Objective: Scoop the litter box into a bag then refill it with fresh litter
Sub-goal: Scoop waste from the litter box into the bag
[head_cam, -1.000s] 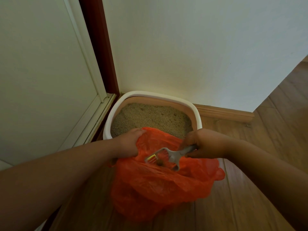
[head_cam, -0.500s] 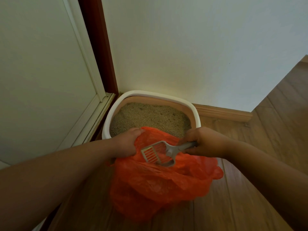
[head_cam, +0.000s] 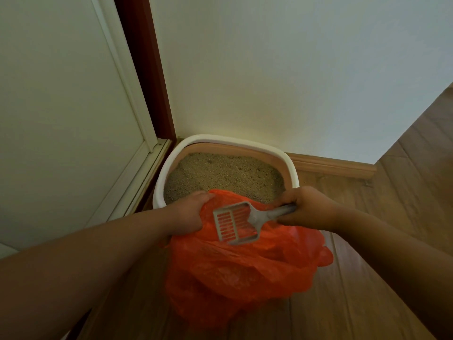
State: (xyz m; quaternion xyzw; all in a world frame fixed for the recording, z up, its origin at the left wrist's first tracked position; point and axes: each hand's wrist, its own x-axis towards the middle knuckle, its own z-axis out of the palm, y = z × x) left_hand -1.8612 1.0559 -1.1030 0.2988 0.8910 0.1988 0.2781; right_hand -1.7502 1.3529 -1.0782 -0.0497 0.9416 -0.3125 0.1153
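Note:
A white-rimmed litter box full of tan litter sits in the corner of the room. An orange plastic bag stands on the floor against the box's near side. My left hand grips the bag's left rim and holds it open. My right hand grips the handle of a grey slotted scoop. The scoop's head lies flat over the bag's mouth, and its slots look empty. The box's near edge is hidden behind the bag.
A white wall stands behind the box, with a wooden skirting board along its base. A white door with a dark red frame is on the left. Wooden floor extends to the right.
The scoop was tipped down inside the bag with a clump on it; it has since risen and turned flat, and now shows empty slots. My left hand has kept its hold on the bag.

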